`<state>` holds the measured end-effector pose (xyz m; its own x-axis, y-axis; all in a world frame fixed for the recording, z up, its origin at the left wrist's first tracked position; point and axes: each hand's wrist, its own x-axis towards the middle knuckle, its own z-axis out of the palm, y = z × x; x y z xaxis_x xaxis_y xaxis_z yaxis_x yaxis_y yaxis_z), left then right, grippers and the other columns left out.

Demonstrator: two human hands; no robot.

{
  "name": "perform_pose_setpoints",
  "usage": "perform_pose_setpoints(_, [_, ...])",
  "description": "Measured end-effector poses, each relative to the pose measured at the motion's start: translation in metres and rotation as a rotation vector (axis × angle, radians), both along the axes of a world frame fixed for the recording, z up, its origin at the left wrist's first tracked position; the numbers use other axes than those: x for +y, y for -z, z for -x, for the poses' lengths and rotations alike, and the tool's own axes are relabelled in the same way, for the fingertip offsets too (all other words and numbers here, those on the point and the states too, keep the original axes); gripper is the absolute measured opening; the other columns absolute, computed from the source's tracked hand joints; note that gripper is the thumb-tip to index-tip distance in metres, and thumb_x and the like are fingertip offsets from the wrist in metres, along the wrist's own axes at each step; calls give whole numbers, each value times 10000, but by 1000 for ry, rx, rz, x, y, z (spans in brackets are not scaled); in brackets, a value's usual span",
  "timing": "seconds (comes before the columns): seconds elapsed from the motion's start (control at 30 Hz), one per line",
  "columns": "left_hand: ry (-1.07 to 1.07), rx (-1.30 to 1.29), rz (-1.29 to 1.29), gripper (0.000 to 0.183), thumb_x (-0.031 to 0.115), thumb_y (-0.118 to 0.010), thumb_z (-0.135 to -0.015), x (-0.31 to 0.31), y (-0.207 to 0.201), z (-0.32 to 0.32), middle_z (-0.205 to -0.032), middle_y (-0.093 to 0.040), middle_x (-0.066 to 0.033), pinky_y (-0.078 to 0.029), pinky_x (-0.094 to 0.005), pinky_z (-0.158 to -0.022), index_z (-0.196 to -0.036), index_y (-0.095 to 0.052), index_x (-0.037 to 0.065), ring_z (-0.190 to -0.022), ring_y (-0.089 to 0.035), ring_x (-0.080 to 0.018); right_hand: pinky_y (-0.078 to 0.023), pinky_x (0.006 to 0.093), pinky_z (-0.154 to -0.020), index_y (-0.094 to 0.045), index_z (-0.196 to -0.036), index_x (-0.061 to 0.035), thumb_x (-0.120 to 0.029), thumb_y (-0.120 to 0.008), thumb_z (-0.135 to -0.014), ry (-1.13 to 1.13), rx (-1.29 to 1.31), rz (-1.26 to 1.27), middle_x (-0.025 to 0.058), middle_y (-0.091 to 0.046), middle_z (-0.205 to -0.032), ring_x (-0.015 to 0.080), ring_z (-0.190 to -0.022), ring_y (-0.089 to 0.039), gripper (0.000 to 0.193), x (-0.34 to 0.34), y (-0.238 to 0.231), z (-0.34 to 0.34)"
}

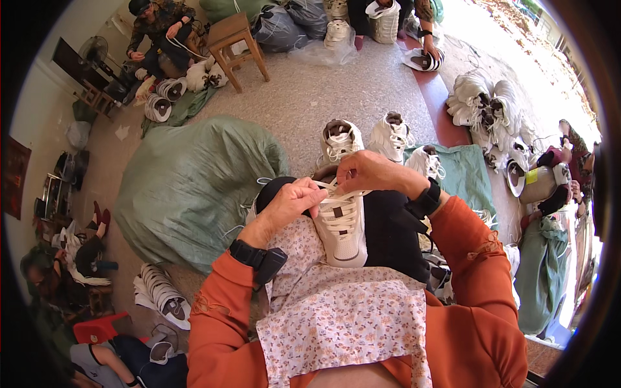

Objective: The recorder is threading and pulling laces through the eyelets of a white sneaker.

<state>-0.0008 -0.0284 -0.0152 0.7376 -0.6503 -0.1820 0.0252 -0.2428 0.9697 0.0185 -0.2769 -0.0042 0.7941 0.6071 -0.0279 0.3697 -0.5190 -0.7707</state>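
A white sneaker rests on my lap with its toe toward me. Flat white lace crosses its tongue, which carries a small brown patch. My left hand is closed at the left side of the shoe's upper eyelets, pinching the lace. From the right, my right hand reaches over the shoe's opening, its thumb and forefinger pinched on the lace. Part of the collar is hidden behind that hand. Just beyond stand laced white sneakers, with another sneaker to their right.
A bulging green sack lies to my left. Nested shoe uppers sit near it on the floor. More sneakers rest by a green cloth at right. A wooden stool stands far off. Several people work around the room.
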Motion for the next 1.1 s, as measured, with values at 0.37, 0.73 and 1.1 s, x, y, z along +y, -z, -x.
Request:
perform_pose_setpoints(0.37, [23, 85, 64, 310, 250, -592, -959, 4, -2, -1, -926, -522, -8, -382, -264, -899, -767, -681, 22, -932, -498, -117, -498, 429, -721, -582, -900, -7, -144, -583, -861, -140, -266, 166, 163, -645, -846, 349, -850, -651, 143, 14, 16, 1])
perform_pose_setpoints(0.73, [29, -32, 49, 172, 189, -716, -865, 6, 7, 1, -998, -555, -19, -412, -284, -891, -836, -672, 25, -951, -516, -125, -487, 421, -741, -579, -914, -31, -190, -579, -907, 431, -276, 27, 155, -603, -948, 343, -871, -626, 159, 9, 14, 4])
perform_pose_setpoints(1.1, [-3, -693, -166, 200, 152, -757, -775, 2, 14, 24, -1073, -544, -66, -433, -335, -931, -919, -685, 34, -1065, -530, -233, -520, 351, -618, -670, -1020, -49, -112, -659, -861, 108, -212, -35, 120, -688, -812, 262, -709, -676, 171, -3, 3, 89])
